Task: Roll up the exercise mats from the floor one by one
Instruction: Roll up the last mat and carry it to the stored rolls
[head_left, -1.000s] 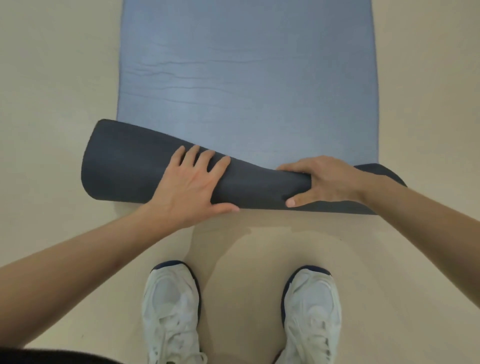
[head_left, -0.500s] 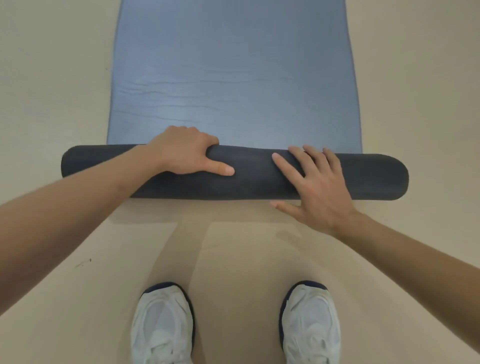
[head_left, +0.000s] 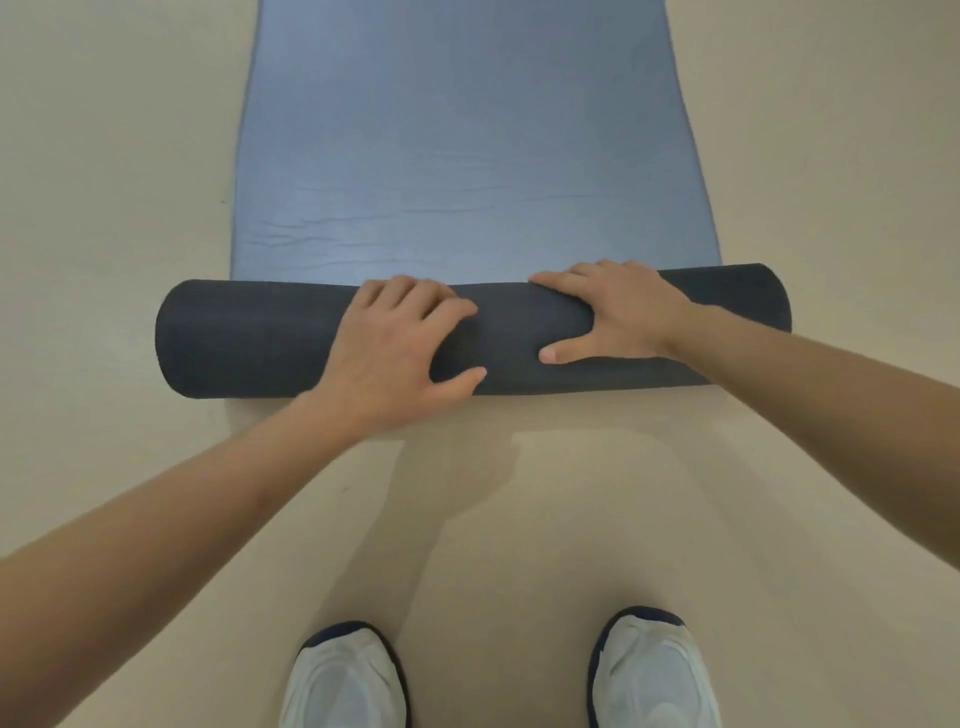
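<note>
Where the fingers (head_left: 415, 299) of the left hand (head_left: 395, 348) curl over the top of the dark grey foam roll (head_left: 249, 338), the thumb braces its near side. The right hand (head_left: 623, 312) grips likewise just beside, thumb spread. The roll lies crosswise on the smooth beige floor (head_left: 104, 208), at the near end of the flat blue foam exercise mat (head_left: 467, 156). White trainers with navy trim (head_left: 345, 680) stand well apart behind it.

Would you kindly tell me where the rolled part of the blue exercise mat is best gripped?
Grip the roll over its top from the near side, fingers curled behind it, thumbs in front, as the left hand and right hand do. It lies crosswise, with the flat mat stretching away.
</note>
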